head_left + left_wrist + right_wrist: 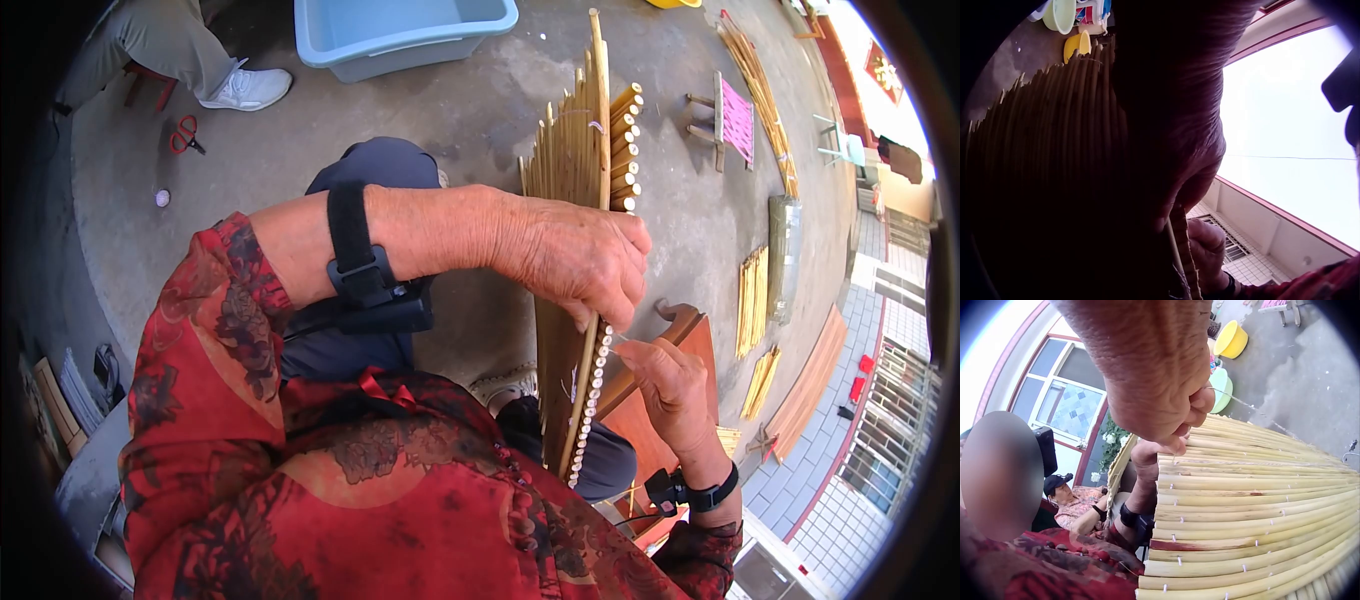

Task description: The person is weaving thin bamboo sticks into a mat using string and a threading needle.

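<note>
My left hand (585,262) grips the upper edge of the mat of stalks (1254,544), fingers curled over it and thumb against the long pale rod (602,110) that runs along that edge. My right hand (672,388) is just beside it, lower along the row of cut ends, thumb and fingertips drawn tight together in a pinch on a fine white thread (1254,410), which stretches away past the mat. The mat stands on edge in front of me, its stalks side by side and dotted with short white stitches. My red patterned top (400,480) is close behind it, and I wear a black strap (350,240) on my left wrist. Near the right hand, beyond the mat, is a brown wooden stool (690,345). Out on the concrete floor lie red-handled scissors (184,135), with a white shoe (248,88) of another person and a blue tub (400,40) past them. Well apart on the other side are bundles of stalks (752,300) and a stool with a pink woven seat (736,122); farthest off is a tiled building (880,450)
</note>
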{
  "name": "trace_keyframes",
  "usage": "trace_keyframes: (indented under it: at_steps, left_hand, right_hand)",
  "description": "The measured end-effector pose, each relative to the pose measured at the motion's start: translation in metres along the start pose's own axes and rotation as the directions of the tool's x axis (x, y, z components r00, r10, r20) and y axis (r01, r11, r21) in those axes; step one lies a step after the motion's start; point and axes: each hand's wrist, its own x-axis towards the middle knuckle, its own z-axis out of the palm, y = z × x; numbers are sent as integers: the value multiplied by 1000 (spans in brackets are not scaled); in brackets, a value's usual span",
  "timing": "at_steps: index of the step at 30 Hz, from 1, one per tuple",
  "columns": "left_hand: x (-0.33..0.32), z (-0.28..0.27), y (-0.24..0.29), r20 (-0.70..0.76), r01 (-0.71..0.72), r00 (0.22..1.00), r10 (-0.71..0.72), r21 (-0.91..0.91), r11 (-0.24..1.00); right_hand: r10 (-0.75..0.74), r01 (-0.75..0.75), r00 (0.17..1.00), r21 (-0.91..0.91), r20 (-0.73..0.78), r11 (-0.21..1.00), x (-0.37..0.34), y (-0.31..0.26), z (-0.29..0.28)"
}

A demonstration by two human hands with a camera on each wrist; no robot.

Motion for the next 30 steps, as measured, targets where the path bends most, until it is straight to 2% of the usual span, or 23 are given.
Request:
trace_keyframes:
  at_steps: [12,15,18,20,30]
  left_hand:
    - [4,4,0,15,23,1000,-23,-4,1000]
    - [4,0,-3,-11,2,1000,-3,-28,1000]
    - [5,3,-4,7,14,1000,-14,-68,998]
    - [5,3,-4,1,10,1000,-10,-36,999]
    - [7,3,-4,0,22,1000,-22,-69,997]
  right_hand:
    - [25,-25,1000,36,-14,999,-3,-2,5]
    - [50,-48,998,101,-26,994,2,1,5]
    - [57,-57,998,54,0,997,1,1,4]
    - [45,-43,999,95,-26,995,1,0,5]
    - [63,-63,998,78,-8,995,-1,1,5]
